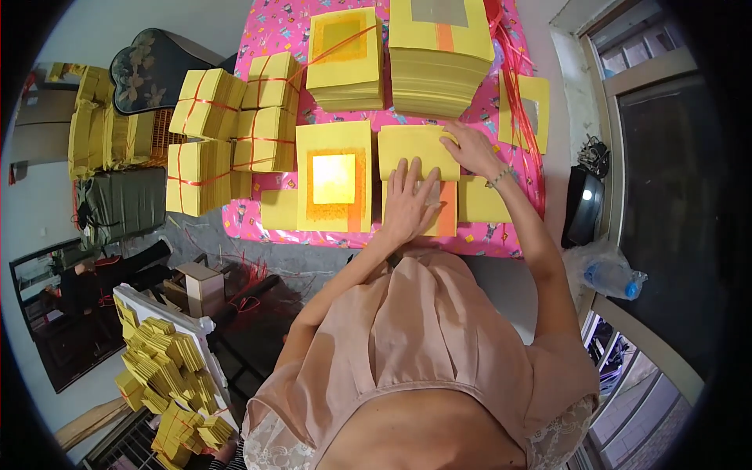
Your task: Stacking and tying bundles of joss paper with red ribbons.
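A yellow paper sheet (415, 149) lies in front of me, its upper part folded down over a sheet with a silver patch and an orange band. My left hand (409, 210) rests flat on it, fingers spread across the fold's lower edge. At the sheet's upper right corner, my right hand (472, 150) touches the paper with its fingers stretched out and slightly bent. Just left is a stack of yellow paper (305, 168) with a shiny gold square on an orange patch. Another plain yellow sheet (483, 200) extends from under the right side.
Beyond stand two taller yellow paper stacks (439, 82) (345, 90). Several bundles tied with red string (200, 176) fill the table's left side. Red plastic strings (517, 94) hang along the right of the pink patterned tablecloth (493, 244). More yellow bundles (160, 356) are heaped lower left.
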`<state>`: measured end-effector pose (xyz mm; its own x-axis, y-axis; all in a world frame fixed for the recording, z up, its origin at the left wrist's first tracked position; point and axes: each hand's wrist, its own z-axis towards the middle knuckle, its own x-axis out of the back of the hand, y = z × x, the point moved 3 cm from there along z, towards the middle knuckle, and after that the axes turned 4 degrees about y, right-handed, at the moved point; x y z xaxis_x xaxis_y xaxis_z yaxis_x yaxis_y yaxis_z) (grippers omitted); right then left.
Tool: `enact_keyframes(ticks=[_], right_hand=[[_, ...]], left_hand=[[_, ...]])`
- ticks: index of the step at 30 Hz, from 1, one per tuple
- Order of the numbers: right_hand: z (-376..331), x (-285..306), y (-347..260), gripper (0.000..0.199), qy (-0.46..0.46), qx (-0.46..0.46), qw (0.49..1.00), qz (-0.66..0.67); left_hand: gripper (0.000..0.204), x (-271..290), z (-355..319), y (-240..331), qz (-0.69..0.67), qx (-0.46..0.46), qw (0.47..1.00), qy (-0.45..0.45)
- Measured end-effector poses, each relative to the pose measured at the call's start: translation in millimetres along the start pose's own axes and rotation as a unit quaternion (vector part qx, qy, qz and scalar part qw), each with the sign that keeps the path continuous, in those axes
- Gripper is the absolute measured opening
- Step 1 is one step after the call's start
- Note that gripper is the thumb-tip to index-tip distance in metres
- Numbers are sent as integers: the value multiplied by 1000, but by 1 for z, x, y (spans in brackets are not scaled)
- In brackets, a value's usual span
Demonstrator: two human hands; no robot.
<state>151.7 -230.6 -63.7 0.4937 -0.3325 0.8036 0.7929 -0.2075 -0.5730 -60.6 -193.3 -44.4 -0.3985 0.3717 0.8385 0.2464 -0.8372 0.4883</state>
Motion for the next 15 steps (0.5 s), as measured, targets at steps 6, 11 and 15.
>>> enact_keyframes(ticks=[6, 11, 15], right_hand=[[9, 5, -11, 33, -38, -57, 996, -65], [21, 0, -28, 41, 16, 15, 992, -121], [26, -21, -32, 41, 22, 35, 997, -68]], left_hand=[[75, -17, 2, -12, 5, 8, 1000, -19], [77, -21, 2, -14, 7, 6, 1000, -30], [77, -21, 3, -15, 2, 5, 999, -37]])
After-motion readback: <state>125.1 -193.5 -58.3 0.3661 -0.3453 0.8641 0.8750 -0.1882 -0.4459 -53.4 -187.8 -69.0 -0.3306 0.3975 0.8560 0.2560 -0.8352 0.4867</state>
